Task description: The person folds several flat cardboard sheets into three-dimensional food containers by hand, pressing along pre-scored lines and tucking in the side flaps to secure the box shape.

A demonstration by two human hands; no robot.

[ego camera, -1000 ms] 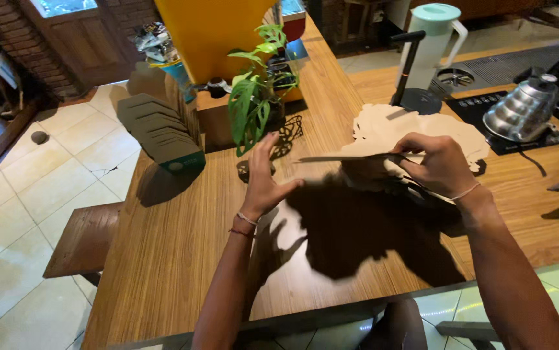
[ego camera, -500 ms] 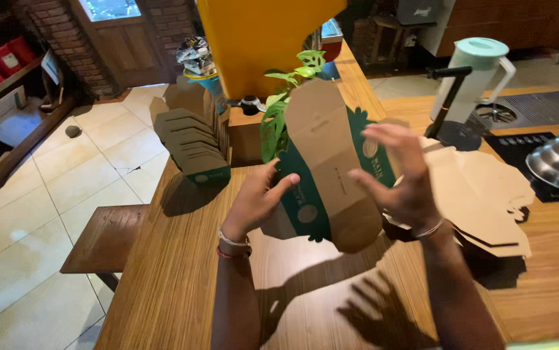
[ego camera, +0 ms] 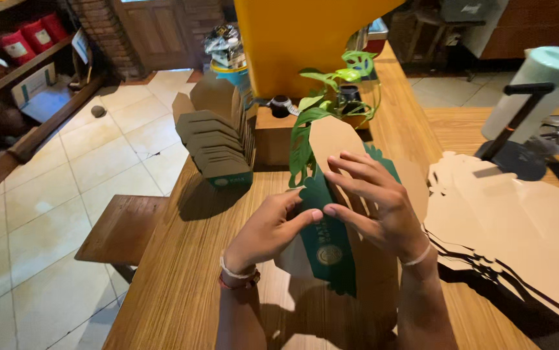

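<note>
Above the near middle of the bench [ego camera: 182, 285], both hands hold a flat carton blank [ego camera: 331, 214] upright, brown inside and green outside. The left hand [ego camera: 263, 230] grips its left edge, thumb pressed on the green panel and the fingers [ego camera: 292, 201] curled behind. The right hand [ego camera: 373, 207] lies spread over the brown face, its fingers splayed and pressing flat, not closed round anything.

The step in hand looks like folding the blank along its creases into shape. The next move, as I judge it, calls for bending the side panels inward while the left thumb keeps the green edge steady, so that the flaps meet cleanly.

To the right, a stack of unfolded blanks [ego camera: 519, 227] lies flat on the bench, just beside the right wrist. Farther left, a row of folded cartons [ego camera: 218, 139] stands near the bench edge. Behind the held blank are a potted plant [ego camera: 331, 97] and a yellow board [ego camera: 305, 39]; a pale jug [ego camera: 538, 91] stands far right.

Half a second ago the blank was higher and the right hand was open behind it; now it is lower, nearer, and the right hand covers its face.
</note>
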